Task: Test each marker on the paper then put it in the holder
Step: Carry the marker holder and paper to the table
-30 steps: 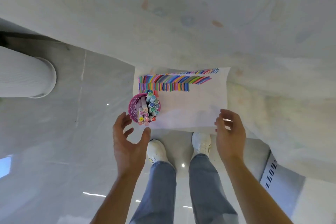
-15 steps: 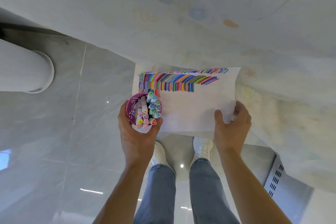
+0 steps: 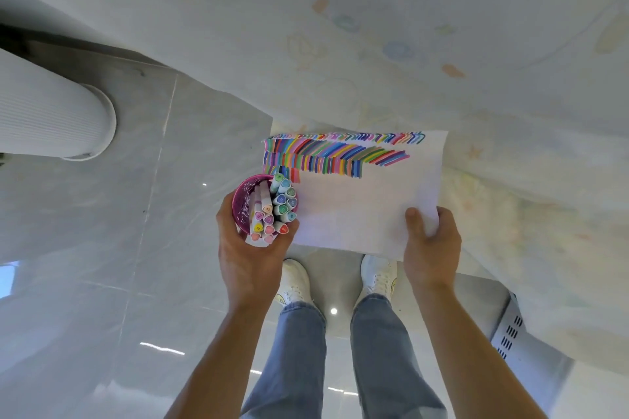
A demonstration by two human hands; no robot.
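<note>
A pink mesh holder [image 3: 242,198] stands packed with several markers [image 3: 276,208], their coloured caps facing up. My left hand [image 3: 250,257] grips the holder from below and around its sides. To its right lies a white sheet of paper [image 3: 360,211] with rows of many-coloured test strokes along its top. My right hand [image 3: 430,241] pinches the paper's lower right corner, thumb on top. The paper rests at the edge of a pale patterned cloth surface [image 3: 425,44]. No loose marker is in view.
A white ribbed cylinder [image 3: 51,112] lies on the grey tiled floor [image 3: 102,248] at the left. My legs in blue jeans and white shoes [image 3: 377,274] stand below the paper. A grey vented metal part [image 3: 510,337] is at the lower right.
My left hand has closed around the pink holder and my right hand has taken the paper's lower right corner. Both hands were open and empty a second ago.
</note>
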